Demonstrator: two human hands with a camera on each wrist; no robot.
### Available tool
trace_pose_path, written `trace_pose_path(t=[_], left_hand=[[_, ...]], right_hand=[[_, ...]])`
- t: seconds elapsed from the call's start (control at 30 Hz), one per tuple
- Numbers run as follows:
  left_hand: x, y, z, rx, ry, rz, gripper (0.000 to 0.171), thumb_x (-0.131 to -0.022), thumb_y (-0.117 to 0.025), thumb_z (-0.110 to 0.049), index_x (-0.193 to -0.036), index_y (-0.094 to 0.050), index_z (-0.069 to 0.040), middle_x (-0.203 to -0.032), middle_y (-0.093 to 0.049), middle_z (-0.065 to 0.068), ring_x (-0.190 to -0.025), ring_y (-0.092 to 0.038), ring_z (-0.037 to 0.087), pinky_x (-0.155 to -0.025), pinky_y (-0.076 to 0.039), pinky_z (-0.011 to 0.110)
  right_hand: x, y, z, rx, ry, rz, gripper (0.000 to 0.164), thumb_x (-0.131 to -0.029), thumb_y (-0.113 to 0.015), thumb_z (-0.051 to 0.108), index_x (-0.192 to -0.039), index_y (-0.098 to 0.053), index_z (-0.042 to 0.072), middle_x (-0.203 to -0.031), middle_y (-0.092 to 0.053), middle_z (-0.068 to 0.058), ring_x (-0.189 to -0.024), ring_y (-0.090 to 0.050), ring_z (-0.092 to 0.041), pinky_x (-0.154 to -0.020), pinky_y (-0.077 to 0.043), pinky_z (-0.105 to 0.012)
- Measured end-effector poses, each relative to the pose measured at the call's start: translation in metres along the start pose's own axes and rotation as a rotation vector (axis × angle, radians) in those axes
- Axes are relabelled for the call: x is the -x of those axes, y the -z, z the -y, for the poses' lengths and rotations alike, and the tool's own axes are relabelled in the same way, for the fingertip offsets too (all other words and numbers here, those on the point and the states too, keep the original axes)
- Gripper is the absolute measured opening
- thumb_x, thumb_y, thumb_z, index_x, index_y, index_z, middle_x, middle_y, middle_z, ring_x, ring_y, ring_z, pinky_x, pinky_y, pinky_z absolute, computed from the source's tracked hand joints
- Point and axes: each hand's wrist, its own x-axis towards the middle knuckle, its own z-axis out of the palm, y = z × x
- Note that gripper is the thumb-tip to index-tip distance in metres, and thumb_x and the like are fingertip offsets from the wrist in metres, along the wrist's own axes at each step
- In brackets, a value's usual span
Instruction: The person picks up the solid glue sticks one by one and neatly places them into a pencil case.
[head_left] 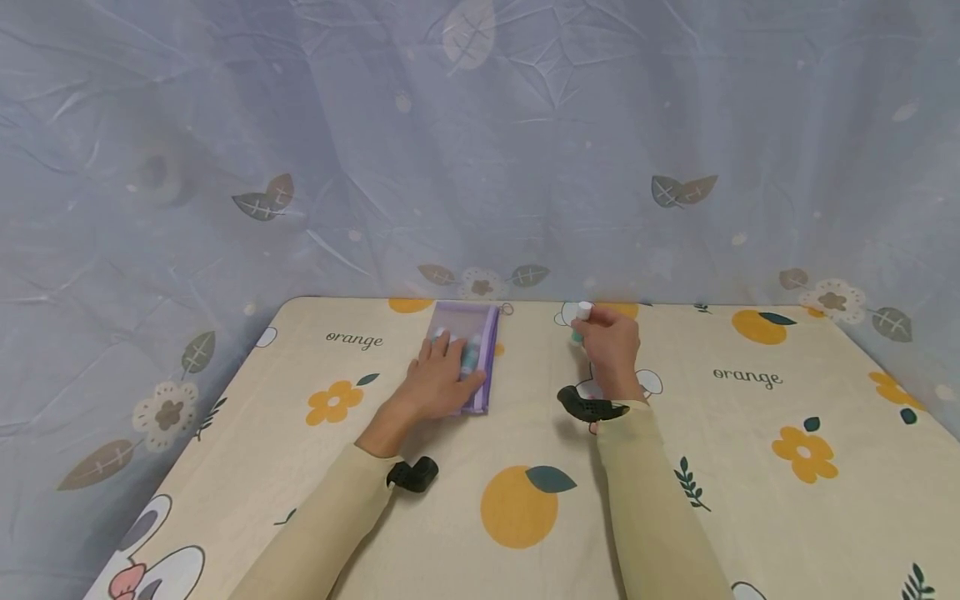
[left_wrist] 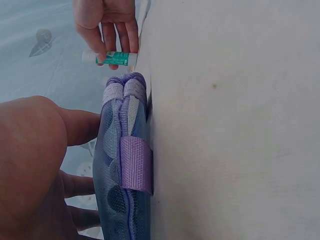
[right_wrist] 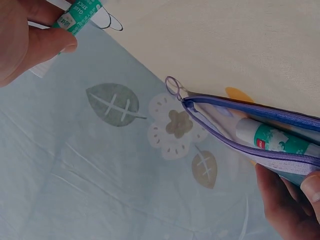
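A purple mesh zip pouch (head_left: 467,313) lies near the table's far edge. My left hand (head_left: 433,382) rests over it, fingers extended along its top and thumb near the zipped side. Along that side, the right wrist view shows the zipper (right_wrist: 220,136) parted, with a green-and-white glue stick (right_wrist: 280,141) inside the gap. More sticks show through the mesh under my fingers. To the right of the pouch, my right hand (head_left: 615,343) pinches another glue stick (right_wrist: 75,21) between thumb and fingers, its white end (head_left: 584,311) upward.
The table wears a cream cloth (head_left: 420,533) printed with oranges and flowers. Behind its far edge hangs a pale blue-grey curtain (head_left: 480,150). A ring pull (right_wrist: 173,86) sticks out at the pouch's far corner. Both wrists carry black camera mounts (head_left: 588,407).
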Motion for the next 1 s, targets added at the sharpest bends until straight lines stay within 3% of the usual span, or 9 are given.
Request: trace_pose_path(t=[1.0], left_hand=[[0.0007, -0.0002, 0.0015, 0.013, -0.004, 0.001, 0.074, -0.107, -0.054, -0.040, -0.164, -0.031, 0.000, -0.176, -0.016, 0.028, -0.164, -0.009, 0.052, -0.129, -0.016, 0.071]], right_hand=[[0.0007, 0.0004, 0.0005, -0.014, -0.035, 0.019, 0.040, -0.098, -0.073, 0.010, -0.137, -0.069, 0.002, -0.141, -0.069, -0.018, -0.132, -0.062, -0.029, -0.114, -0.050, -0.043]])
